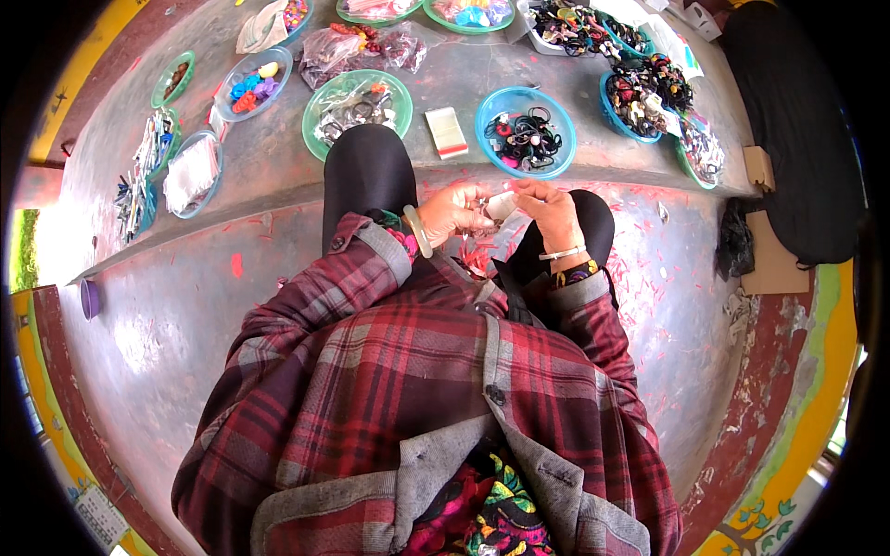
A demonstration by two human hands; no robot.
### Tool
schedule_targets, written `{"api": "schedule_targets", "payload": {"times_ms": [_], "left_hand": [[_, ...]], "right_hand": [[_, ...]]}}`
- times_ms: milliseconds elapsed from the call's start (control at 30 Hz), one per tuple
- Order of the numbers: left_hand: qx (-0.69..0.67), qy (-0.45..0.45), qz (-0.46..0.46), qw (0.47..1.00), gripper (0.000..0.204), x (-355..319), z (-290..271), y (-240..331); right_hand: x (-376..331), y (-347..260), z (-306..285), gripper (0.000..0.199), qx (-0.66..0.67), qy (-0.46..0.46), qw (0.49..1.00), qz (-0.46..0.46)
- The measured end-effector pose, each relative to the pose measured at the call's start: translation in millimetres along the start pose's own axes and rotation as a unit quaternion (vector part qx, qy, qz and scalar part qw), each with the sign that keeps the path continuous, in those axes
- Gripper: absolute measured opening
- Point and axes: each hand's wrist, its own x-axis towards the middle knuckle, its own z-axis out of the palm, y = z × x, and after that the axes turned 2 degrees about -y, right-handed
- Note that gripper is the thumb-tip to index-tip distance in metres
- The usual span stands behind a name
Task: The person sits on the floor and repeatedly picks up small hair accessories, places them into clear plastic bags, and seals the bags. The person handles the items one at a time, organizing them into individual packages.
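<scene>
Above my lap, my left hand (452, 212) has its fingers closed around a small white card (502, 206). Some small dark bits show by those fingertips, too small to name. My right hand (553, 217) pinches at the card's other edge, its fingertips close together. Just beyond my hands stands a blue basin (573, 139) of black elastic hair ties (528, 139) with a few coloured pieces. A flat white box with a red end (446, 132) lies left of that basin. Behind my left knee is a green basin (404, 109) holding clear plastic and dark, shiny items.
Further basins hold coloured pieces (252, 93), white packets (191, 174) and dark hair ties (640, 97). Bags of dark red pieces (362, 51) lie on the raised ledge (269, 167). Red scraps (649, 269) litter the floor. Cardboard (774, 255) and a black bag (734, 239) are at right.
</scene>
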Motion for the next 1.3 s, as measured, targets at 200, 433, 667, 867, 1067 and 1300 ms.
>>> {"api": "schedule_targets", "payload": {"times_ms": [200,433,667,867,1067,1300], "left_hand": [[0.031,0.014,-0.065,0.997,0.031,-1.7,-6.6,-5.0],[0.057,0.047,-0.045,0.996,0.031,3.4,-13.0,-13.9],[0.092,0.046,-0.064,0.993,0.028,4.6,-25.0,-22.6],[0.057,0.061,-0.029,0.996,0.023,4.2,-17.2,-22.7],[0.095,0.086,-0.030,0.991,0.021,6.9,-21.5,-24.2],[-0.062,0.193,0.040,0.979,0.022,4.7,-13.7,-9.0]], "right_hand": [[-2.9,0.3,-1.5,0.009,0.079,-0.022,0.995,0.055],[-1.4,8.2,0.0,0.011,0.055,-0.023,0.997,0.038],[-4.5,1.0,1.6,0.015,-0.095,-0.066,0.993,0.006],[-4.3,3.8,2.1,0.016,-0.112,-0.085,0.990,0.011],[-5.9,-2.3,5.1,0.016,-0.118,-0.086,0.989,-0.006],[-4.0,-4.3,7.5,0.036,0.136,0.017,0.981,0.134]]}}
